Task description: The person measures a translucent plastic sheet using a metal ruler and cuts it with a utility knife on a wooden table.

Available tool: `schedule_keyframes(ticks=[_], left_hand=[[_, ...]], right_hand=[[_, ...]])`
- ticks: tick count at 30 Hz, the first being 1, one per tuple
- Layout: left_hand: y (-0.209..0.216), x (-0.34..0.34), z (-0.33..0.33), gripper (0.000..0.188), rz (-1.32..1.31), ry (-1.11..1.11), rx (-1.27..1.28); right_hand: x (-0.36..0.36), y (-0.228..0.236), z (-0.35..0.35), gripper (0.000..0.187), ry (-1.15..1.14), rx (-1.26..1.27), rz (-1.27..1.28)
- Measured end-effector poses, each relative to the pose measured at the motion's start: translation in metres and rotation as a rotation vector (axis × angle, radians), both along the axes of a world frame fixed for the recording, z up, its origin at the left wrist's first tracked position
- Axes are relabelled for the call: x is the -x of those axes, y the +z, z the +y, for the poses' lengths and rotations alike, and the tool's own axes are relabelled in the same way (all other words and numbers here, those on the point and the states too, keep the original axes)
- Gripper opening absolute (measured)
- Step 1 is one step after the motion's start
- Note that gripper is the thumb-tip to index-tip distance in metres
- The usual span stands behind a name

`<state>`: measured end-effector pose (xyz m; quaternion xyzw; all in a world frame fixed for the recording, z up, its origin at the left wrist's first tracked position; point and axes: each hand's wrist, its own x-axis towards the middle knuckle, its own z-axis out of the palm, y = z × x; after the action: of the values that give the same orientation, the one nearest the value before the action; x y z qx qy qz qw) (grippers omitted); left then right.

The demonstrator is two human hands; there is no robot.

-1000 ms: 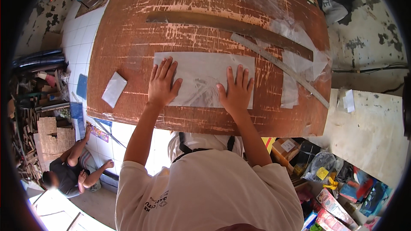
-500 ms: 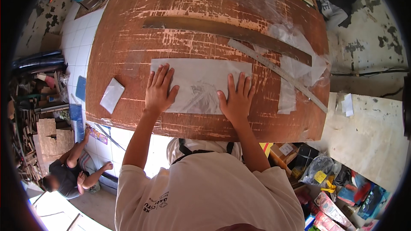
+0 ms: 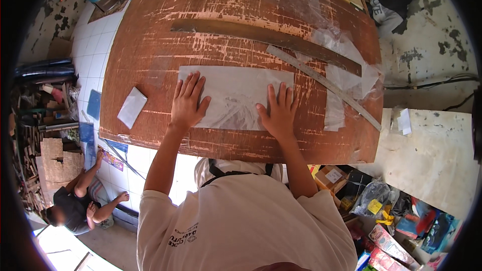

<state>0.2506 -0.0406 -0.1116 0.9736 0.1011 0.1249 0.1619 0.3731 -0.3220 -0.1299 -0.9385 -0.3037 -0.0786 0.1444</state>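
Note:
A clear, greyish plastic sheet (image 3: 236, 83) lies flat on the scuffed brown table (image 3: 150, 45), wrinkled near its front middle. On its left end rests my left hand (image 3: 189, 101), palm down with the fingers stretched. My right hand (image 3: 278, 110) lies the same way on the right end, its fingers spread. Neither hand grips anything. Left of the sheet is a small folded plastic piece (image 3: 132, 107). Beyond the sheet a long dark flat bar (image 3: 266, 39) lies across the table, and a metal ruler (image 3: 326, 84) slants down to the right.
Crumpled clear plastic (image 3: 365, 78) lies by the ruler at the table's right side. A person (image 3: 80, 206) sits on the floor at lower left, another (image 3: 394, 2) is at upper right. Scrap wood (image 3: 40, 120) is piled left; boxes and bags (image 3: 374, 198) crowd the lower right.
Both hands stay flat on the sheet in nearly the same place. The whole view has shifted slightly. The person at lower left has changed posture a little.

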Motion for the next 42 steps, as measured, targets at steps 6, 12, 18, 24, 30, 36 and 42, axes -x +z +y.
schedule_keyframes(ticks=[6, 12, 18, 24, 30, 36, 42], left_hand=[[-0.004, 0.0, 0.004, 0.06, 0.008, 0.003, -0.019], [-0.004, -0.005, 0.002, 0.06, 0.017, 0.004, -0.007], [-0.003, -0.001, 0.002, 0.06, 0.03, 0.022, -0.011], [0.001, -0.003, 0.002, 0.06, 0.029, 0.017, -0.013], [0.002, -0.005, 0.006, 0.06, 0.03, -0.002, 0.042], [0.029, -0.028, -0.042, 0.059, 0.136, 0.038, -0.143], [0.006, -0.058, -0.131, 0.064, 0.035, -0.271, 0.074]], right_hand=[[0.002, 0.026, 0.035, 0.066, 0.04, -0.049, 0.042], [0.007, 0.004, 0.043, 0.065, 0.132, -0.025, 0.026], [0.003, 0.003, 0.012, 0.065, 0.043, 0.042, 0.028], [-0.001, 0.007, -0.003, 0.063, 0.004, 0.047, -0.031], [-0.003, 0.01, -0.001, 0.063, -0.005, 0.04, -0.052], [-0.003, 0.01, -0.001, 0.063, 0.007, 0.031, -0.043], [-0.004, 0.005, -0.001, 0.064, -0.002, 0.045, -0.014]])
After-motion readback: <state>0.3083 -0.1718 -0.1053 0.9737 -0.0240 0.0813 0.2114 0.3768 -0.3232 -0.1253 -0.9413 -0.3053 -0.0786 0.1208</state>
